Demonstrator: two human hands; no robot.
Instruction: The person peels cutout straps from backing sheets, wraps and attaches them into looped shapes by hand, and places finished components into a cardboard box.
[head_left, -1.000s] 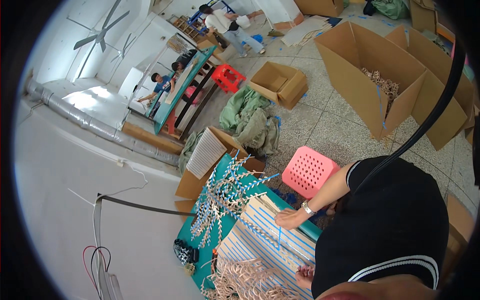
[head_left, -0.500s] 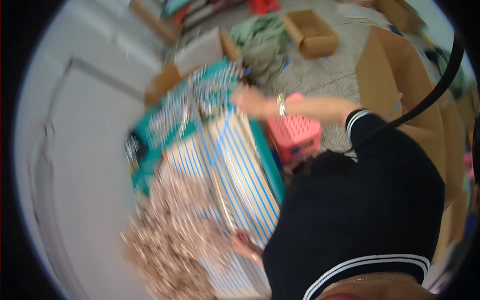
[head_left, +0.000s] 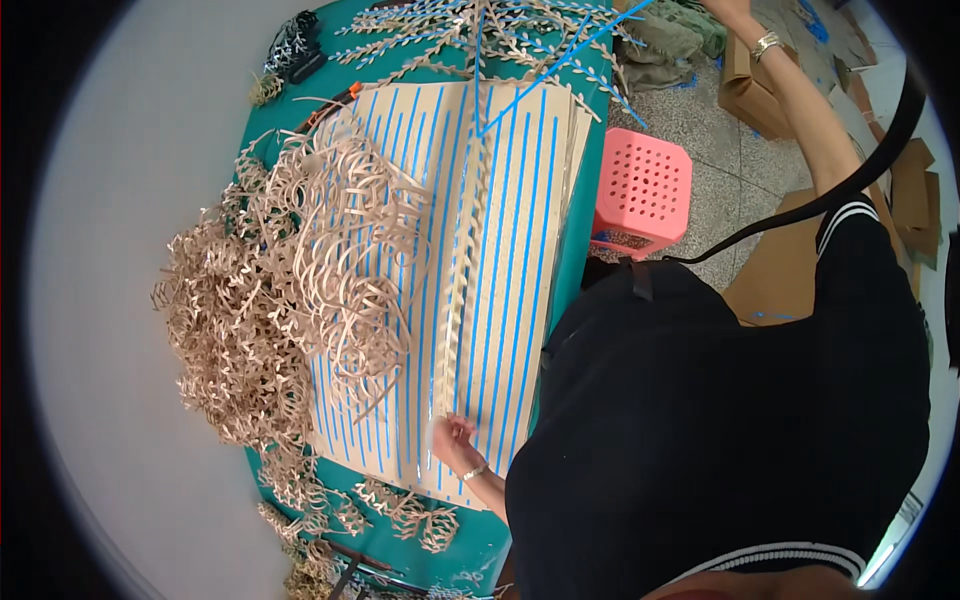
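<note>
My left hand (head_left: 455,440), a bracelet at its wrist, rests low on a stack of beige sheets (head_left: 500,330) with long blue stripes. Its fingers are curled at the lower end of a pale leaf-edged strip (head_left: 465,260) lying lengthwise on the sheets; the exact grip is partly blurred. My right hand (head_left: 728,10) is stretched out at the top right, its fingertips cut off by the frame edge. From a point on the sheets a thin blue strip (head_left: 565,62) runs straight and taut toward that hand, which appears closed on it.
Curly beige leafy strips (head_left: 245,330) are heaped at the left, partly over the sheets. Straight leafy strips (head_left: 430,30) lie across the far end of the green table (head_left: 590,200). A pink stool (head_left: 645,190) stands at the right, near cardboard boxes (head_left: 755,90).
My right hand has swung outward to the upper right, and the blue strip now stretches farther toward it. My left hand stays at the leafy strip. The view has turned and sharpened.
</note>
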